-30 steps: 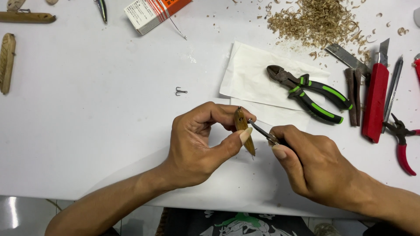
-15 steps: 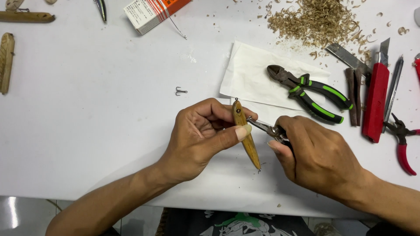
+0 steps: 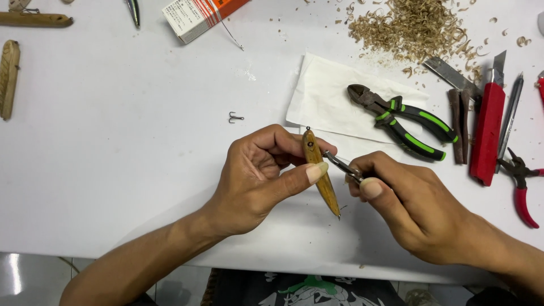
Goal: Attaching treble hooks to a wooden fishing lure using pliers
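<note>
Since a second ago, both hands have shifted only slightly, and the wooden lure now stands more upright, its pointed end down toward the tabletop. The left hand pinches the lure between thumb and fingers, above the tabletop's near edge. The right hand is closed around small pliers, whose tip touches the lure's side. A treble hook lies apart to the left. Green-handled cutters rest on white paper, with wood shavings beyond and a red knife to the right.
</note>
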